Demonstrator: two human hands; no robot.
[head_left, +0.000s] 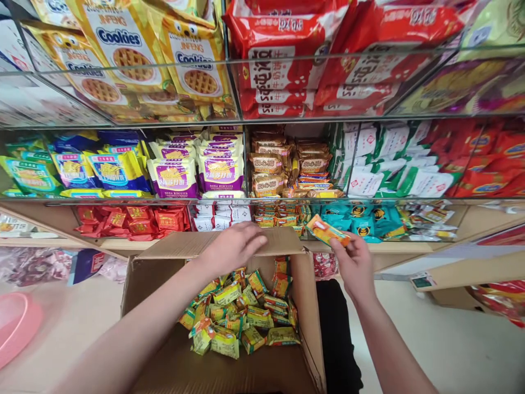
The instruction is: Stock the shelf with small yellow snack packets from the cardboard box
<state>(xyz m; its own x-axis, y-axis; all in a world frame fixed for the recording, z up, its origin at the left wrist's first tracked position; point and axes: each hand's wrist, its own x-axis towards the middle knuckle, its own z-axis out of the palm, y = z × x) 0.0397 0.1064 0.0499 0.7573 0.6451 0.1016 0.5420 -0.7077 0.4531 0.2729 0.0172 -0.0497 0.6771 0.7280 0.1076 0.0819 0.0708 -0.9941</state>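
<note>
My right hand [356,265] pinches a small snack packet [327,230] with an orange and yellow wrapper, holding it up in front of the lower shelf. To the left, my left hand [233,249] hovers over the back flap of an open cardboard box [314,306]. Its fingers are loosely bent, their tips partly hidden, and no item shows in it. Inside the box lies a loose heap of small yellow and orange packets [238,312]. Similar small packets [279,213] stand on the bottom shelf just beyond my left fingertips.
Glass-fronted shelves [287,125] hold yellow cookie bags [123,49], red bags [283,60] and purple-and-cream biscuit packs [174,175]. Teal packets [363,221] lie beside the held packet. A pink tub [20,328] stands on the floor at left; a dark-clothed leg [338,339] is right of the box.
</note>
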